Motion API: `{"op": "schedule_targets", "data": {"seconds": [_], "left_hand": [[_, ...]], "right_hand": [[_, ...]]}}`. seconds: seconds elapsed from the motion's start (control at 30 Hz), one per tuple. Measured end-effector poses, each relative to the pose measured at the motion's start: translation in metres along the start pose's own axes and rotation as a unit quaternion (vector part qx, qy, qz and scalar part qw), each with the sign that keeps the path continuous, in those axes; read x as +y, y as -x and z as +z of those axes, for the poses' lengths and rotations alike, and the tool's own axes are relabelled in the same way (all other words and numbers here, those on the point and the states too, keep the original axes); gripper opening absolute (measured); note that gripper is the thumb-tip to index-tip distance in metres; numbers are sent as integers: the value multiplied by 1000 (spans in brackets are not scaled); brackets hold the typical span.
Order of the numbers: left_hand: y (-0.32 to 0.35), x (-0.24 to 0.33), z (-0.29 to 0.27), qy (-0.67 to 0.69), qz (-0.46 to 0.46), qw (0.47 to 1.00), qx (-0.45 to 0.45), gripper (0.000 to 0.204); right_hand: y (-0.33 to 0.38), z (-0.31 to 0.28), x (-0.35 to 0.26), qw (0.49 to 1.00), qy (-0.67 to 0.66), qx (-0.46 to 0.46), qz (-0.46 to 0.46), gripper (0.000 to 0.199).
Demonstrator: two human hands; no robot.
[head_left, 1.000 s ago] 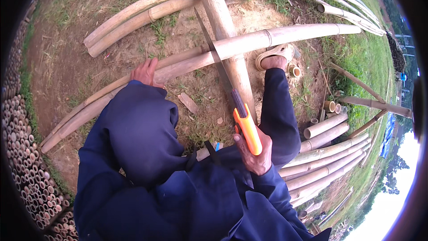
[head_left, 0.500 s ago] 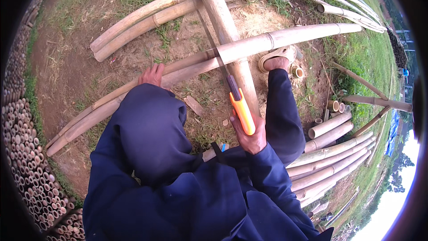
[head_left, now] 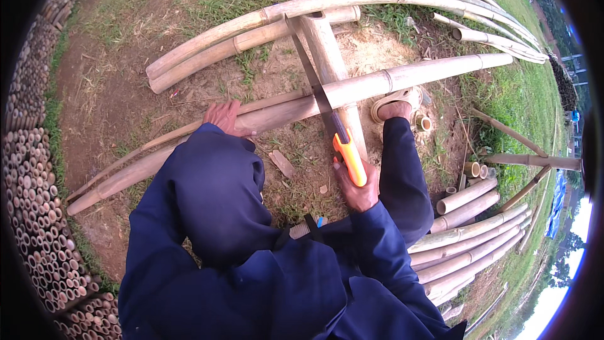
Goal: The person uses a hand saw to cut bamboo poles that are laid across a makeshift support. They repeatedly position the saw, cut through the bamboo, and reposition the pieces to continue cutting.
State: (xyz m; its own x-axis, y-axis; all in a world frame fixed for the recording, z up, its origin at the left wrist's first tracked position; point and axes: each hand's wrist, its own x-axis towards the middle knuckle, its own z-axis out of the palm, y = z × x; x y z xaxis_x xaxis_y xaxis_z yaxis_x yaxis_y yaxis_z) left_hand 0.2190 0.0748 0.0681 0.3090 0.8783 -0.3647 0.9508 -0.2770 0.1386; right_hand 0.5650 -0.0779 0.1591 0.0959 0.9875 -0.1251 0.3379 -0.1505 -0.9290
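Handsaw [head_left: 323, 102] sits in your right hand [head_left: 362, 192], whose fingers wrap closed around the orange handle [head_left: 350, 157]; its blade [head_left: 306, 61] slants away ahead and to the left of that grip. Just ahead of the handle, the blade crosses a long bamboo pole [head_left: 371, 82], which runs from well left of your grip to well right of it; you cannot tell how deep the steel sits there. Under the pole, straight ahead of your grip, lies a thick bamboo support [head_left: 330, 50]. Near your grip on the right is your right leg [head_left: 402, 170], with your sandalled foot [head_left: 395, 110] ahead of it, just beside a short bamboo ring [head_left: 425, 124]. To the left of the grip, a flat wood chip [head_left: 281, 163] lies on the ground. Farther left, your left hand [head_left: 224, 118] lies palm down over the pole, behind your bent left knee [head_left: 217, 182]; you cannot tell how firmly it closes. Beside the pole, on its far edge, runs a thinner length [head_left: 157, 140]. Beyond the blade, two poles [head_left: 251, 20] lie across the support. Right of your grip is a pole stack [head_left: 465, 230]; far left rises a pile of cut bamboo [head_left: 44, 226].
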Motion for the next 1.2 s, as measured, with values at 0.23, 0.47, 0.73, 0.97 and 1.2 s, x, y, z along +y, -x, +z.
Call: {"op": "schedule_targets", "data": {"seconds": [0.23, 0.47, 0.73, 0.97, 1.2], "left_hand": [[-1, -57, -118, 33, 16, 986, 165, 61], [-34, 32, -191, -60, 6, 994, 88, 38], [-61, 88, -25, 79, 1, 996, 31, 123], [-61, 102, -11, 105, -10, 994, -7, 93], [-56, 89, -13, 103, -20, 994, -8, 84]], "right_hand": [[1, 7, 7, 999, 22, -7, -38, 17], [-6, 8, 8, 999, -16, 7, -49, 25], [-8, 0, -2, 997, -61, -36, 27, 23], [-6, -7, -8, 999, 35, -41, -4, 19], [80, -37, -15, 995, 60, -71, 45, 22]]}}
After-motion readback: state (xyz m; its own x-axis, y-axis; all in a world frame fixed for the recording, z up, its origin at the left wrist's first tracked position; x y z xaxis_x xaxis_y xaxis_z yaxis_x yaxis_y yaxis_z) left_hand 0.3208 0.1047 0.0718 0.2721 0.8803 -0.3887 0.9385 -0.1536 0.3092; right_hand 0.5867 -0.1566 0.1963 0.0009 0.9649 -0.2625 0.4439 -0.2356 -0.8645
